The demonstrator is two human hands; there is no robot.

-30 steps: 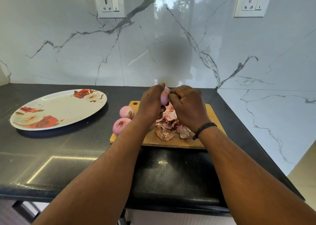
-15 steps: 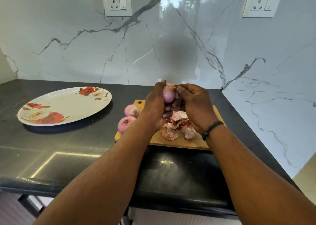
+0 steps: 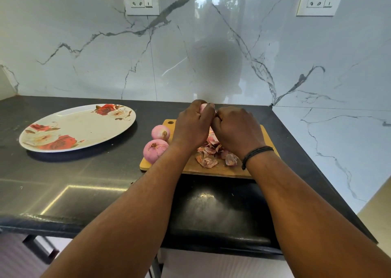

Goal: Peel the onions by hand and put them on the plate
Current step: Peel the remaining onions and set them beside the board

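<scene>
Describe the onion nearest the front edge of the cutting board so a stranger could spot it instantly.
Find the wooden cutting board on the black counter, right of the floral plate. Two loose onions sit at its left edge; this onion is the bigger, nearer one, overhanging the board's front-left corner.

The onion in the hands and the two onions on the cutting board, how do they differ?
The held onion is raised above the cutting board, gripped by the left hand and picked at by the right hand; the two onions on the board lie untouched at its left edge. The held one is mostly hidden; the two show fully. All look pink.
</scene>
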